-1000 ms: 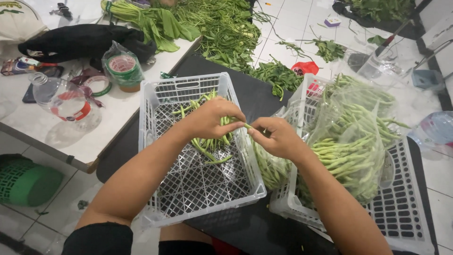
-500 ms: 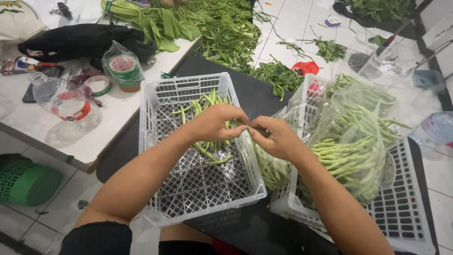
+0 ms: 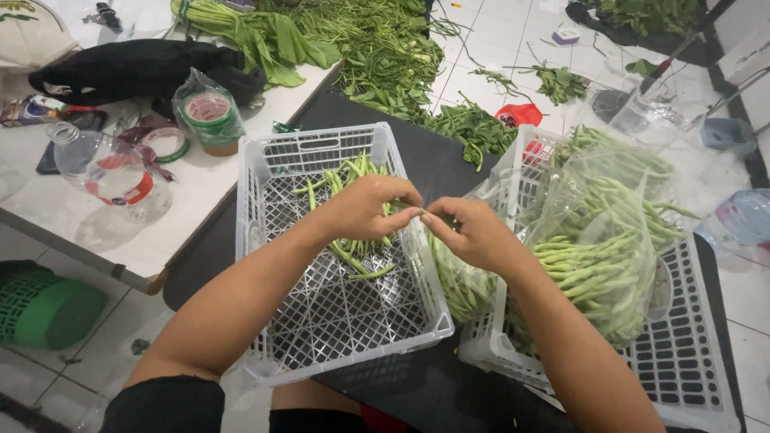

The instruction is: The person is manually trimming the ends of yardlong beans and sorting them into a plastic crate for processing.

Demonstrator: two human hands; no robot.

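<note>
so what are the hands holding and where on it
A single green bean, pinched between both hands: left hand on one end, right hand on the other, above the white crate.

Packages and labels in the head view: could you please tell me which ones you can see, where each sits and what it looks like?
Clear plastic bag: in the right white crate, full of green beans.
Bagged tape rolls: on the white table at left, green and red rings in clear wrap.
Clear plastic bottle: lying on the table, red and white label band.
Small box: on the tiled floor at top, white and purple.
Dark phone-like slab: on the table, behind the bottle.
</note>
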